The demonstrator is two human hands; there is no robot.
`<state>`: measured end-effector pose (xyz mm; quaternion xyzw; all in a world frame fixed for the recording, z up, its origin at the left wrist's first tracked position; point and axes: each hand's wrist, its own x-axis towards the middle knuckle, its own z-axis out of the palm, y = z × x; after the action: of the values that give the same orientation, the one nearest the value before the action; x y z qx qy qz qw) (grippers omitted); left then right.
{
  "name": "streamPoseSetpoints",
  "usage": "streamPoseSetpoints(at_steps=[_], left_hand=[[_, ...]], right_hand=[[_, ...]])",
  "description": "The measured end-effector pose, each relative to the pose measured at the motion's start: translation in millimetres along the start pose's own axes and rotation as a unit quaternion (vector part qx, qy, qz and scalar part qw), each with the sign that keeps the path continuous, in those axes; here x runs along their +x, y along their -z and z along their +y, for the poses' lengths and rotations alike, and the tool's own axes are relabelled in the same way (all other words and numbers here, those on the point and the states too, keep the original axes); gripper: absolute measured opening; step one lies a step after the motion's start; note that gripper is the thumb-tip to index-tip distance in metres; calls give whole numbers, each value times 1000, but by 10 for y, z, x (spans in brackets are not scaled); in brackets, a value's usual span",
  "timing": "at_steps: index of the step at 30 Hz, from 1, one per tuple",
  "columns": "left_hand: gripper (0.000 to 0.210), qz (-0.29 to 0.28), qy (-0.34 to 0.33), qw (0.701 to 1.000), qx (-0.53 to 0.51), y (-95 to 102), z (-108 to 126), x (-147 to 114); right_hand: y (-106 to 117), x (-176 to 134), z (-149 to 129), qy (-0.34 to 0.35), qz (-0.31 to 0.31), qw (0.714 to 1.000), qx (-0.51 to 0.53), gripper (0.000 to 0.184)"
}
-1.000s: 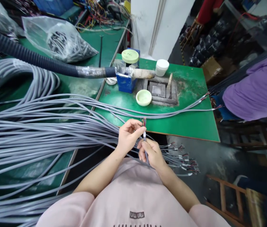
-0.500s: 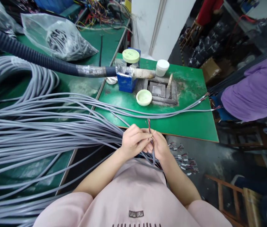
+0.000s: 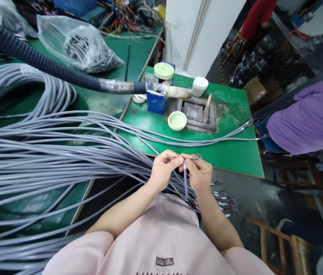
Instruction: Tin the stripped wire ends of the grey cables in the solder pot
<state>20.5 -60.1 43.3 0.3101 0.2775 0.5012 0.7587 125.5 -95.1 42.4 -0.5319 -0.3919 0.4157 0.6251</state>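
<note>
Both hands meet in front of my chest at the near edge of the green bench, working on the end of one grey cable point(image 3: 185, 183). Its thin coloured wires point(image 3: 197, 157) fan out to the right, pinched in my right hand point(image 3: 200, 173). My left hand point(image 3: 163, 168) is closed, thumb against fingertips, with a dark wire end poking out above it. The cable's stripped neck points up between the two hands and its grey jacket hangs below them. Many more grey cables point(image 3: 64, 152) run in from the left and pass under my hands, their stripped ends point(image 3: 227, 202) hanging at the right.
On the green bench point(image 3: 230, 156) are a square solder pot point(image 3: 193, 113), a pale green dish point(image 3: 177, 120), a white jar point(image 3: 199, 86) and a blue box point(image 3: 155, 102) holding a black hose point(image 3: 72, 76). A person in purple point(image 3: 307, 114) is at the right.
My hands have pulled the wires apart: the bundle that stood upright now leans right in my right hand, with a dark wire at the left hand. The view has shifted slightly.
</note>
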Motion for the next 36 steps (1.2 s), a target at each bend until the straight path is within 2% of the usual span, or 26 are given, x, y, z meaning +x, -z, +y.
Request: streamPoseSetpoints(at_steps=[3, 9, 12, 14, 15, 17, 19, 21, 25, 27, 30, 34, 36], left_hand=[[25, 17, -19, 999, 29, 16, 11, 7], [26, 58, -75, 987, 126, 23, 2, 50], [26, 42, -86, 978, 183, 84, 7, 143], [21, 18, -125, 953, 276, 181, 59, 236], [18, 9, -160, 928, 336, 245, 100, 290], [16, -9, -230, 853, 468, 391, 189, 401], [15, -3, -251, 783, 569, 533, 254, 498], [17, 13, -254, 734, 630, 638, 268, 563], [23, -1, -283, 676, 681, 708, 192, 587], [23, -7, -298, 665, 685, 703, 158, 576], [22, -11, -303, 668, 679, 701, 143, 571], [20, -26, -294, 690, 661, 723, 140, 581], [20, -32, -292, 687, 664, 732, 134, 585]], right_hand=[[8, 5, -50, 5, -6, 998, -69, 13], [-2, 159, -197, 31, -25, 991, -129, 18], [31, 380, -283, 61, -40, 980, -184, 18], [63, 593, -354, 74, -46, 970, -226, 19], [76, 716, -391, 78, -51, 964, -250, 21], [85, 973, -458, 85, -65, 947, -304, 24], [63, 1221, -502, 83, -93, 923, -364, 27], [11, 1433, -520, 73, -122, 893, -427, 29], [-123, 1731, -499, 68, -158, 810, -560, 30], [-176, 1834, -478, 69, -172, 761, -622, 28], [-232, 1947, -447, 69, -195, 699, -685, 23], [-298, 2009, -410, 68, -224, 660, -714, 22], [-333, 2008, -394, 64, -236, 647, -722, 23]])
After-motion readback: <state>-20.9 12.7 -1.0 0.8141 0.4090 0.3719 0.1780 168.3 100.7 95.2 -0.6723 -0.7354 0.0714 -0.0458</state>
